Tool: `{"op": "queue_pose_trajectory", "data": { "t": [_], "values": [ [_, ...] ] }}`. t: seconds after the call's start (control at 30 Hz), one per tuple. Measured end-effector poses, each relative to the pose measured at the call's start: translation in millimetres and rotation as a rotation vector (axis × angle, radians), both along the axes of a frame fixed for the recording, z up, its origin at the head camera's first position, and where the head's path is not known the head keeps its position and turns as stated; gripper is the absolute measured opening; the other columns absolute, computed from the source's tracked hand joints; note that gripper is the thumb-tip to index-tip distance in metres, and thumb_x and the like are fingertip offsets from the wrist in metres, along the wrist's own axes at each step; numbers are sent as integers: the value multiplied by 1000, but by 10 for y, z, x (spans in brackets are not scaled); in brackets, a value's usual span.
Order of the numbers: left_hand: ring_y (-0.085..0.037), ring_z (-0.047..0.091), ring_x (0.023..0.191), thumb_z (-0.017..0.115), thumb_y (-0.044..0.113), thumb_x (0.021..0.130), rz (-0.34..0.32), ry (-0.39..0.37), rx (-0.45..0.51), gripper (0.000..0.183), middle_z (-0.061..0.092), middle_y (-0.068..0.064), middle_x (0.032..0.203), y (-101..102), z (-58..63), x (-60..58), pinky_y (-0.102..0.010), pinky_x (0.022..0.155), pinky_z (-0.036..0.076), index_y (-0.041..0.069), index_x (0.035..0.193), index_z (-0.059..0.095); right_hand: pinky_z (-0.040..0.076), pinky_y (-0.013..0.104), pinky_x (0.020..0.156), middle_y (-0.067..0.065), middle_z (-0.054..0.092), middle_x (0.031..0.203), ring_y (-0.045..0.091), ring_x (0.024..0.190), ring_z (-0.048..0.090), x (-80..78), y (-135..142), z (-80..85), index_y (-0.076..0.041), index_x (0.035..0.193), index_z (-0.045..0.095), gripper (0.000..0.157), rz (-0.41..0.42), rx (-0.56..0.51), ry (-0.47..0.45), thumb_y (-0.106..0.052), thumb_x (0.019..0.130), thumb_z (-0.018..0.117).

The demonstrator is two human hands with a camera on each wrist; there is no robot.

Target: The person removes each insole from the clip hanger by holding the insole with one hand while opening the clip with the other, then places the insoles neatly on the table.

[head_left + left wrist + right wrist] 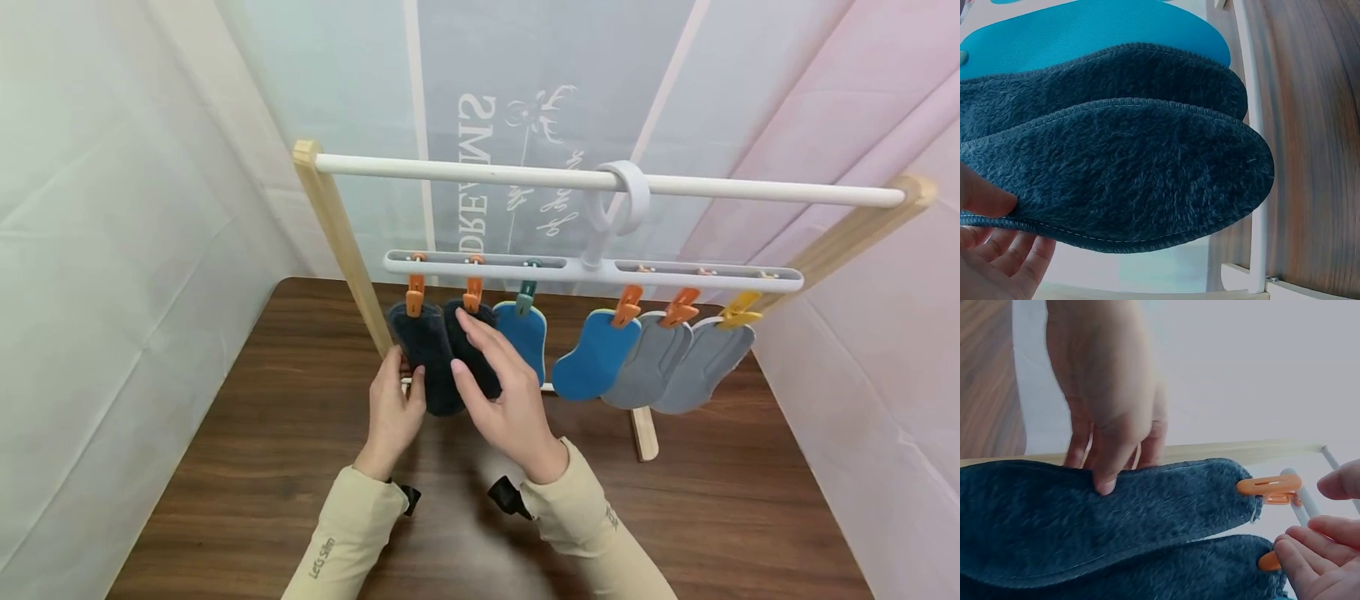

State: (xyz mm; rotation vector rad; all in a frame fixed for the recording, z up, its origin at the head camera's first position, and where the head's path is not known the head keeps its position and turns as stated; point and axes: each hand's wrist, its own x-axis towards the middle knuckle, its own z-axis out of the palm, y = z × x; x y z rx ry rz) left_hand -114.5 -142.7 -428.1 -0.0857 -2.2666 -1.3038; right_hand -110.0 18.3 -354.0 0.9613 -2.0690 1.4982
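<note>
Two dark fuzzy insoles hang side by side from orange clips at the left of a white hanger (592, 268). My left hand (393, 408) pinches the outer edge of the leftmost insole (1129, 175), thumb on the fuzzy face and fingers behind. My right hand (510, 400) lies over the second dark insole (476, 358), its fingers fairly straight. In the right wrist view, its fingertips (1288, 550) are right at that insole's orange clip (1269, 561). The leftmost insole's clip (1269, 484) grips its end.
Further right on the hanger hang two blue insoles (596, 354) and two grey insoles (701, 367), held by green, orange and yellow clips. A rack with a white rail (480, 172) and wooden posts (337, 233) carries the hanger above a brown wooden table (262, 433).
</note>
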Motion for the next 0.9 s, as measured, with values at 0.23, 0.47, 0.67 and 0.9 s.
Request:
{"op": "queue_pose_trajectory", "data": {
  "t": [0.23,0.47,0.67,0.9],
  "values": [
    [-29,63,83,59,-8,88,-8,21,-16,22,61,-18,92,6,5,21,-43,74,55,-5,109,55,39,34,110,13,42,148,23,135,43,-52,-95,69,-1,144,40,51,13,41,2,-7,96,56],
    [-28,63,84,59,-9,87,-23,43,-24,25,61,-18,94,5,7,31,-42,75,55,-5,112,55,38,34,110,16,38,150,24,137,40,-118,-162,104,1,145,36,54,-7,87,-17,-7,96,56],
    [-27,63,83,59,-10,87,-24,42,-35,24,60,-17,92,-3,12,53,-41,74,56,-6,110,55,38,29,110,18,37,150,24,138,40,-167,-218,133,2,146,34,54,4,91,-35,-8,97,55],
    [-26,63,82,59,-12,85,-9,64,-55,25,60,-17,91,-39,22,114,-41,74,56,-6,110,55,29,33,116,18,28,155,24,144,28,-195,-346,142,3,149,26,52,24,157,-51,-14,103,43]
  ]
}}
